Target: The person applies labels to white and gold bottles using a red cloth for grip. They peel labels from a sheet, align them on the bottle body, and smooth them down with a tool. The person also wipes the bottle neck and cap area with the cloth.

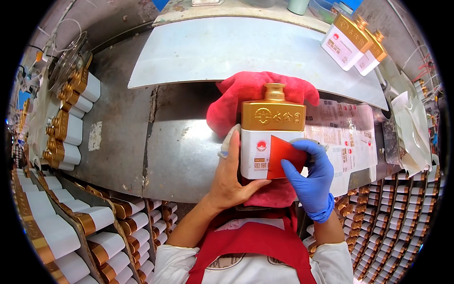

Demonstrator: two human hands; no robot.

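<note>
A flat bottle (274, 117) with a gold shoulder and neck and a white lower body stands or leans in front of me. My left hand (228, 176), bare apart from coverings on some fingertips, grips its left side and lower edge. In my right hand (314, 174), gloved in blue, is a flat red piece (285, 158) like a scraper or card, pinched between thumb and fingers. It lies against the lower right of the bottle's white face and hides part of the print there. Behind and below the bottle is a crumpled red cloth (265, 81).
Printed sheets (347, 137) lie right of the cloth on the metal table (116, 156). A pale board (227, 47) spans the back, with two bottles (347, 42) at its right end. More bottles (71, 128) line the left edge. Racks of bottles (388, 217) flank me on both sides.
</note>
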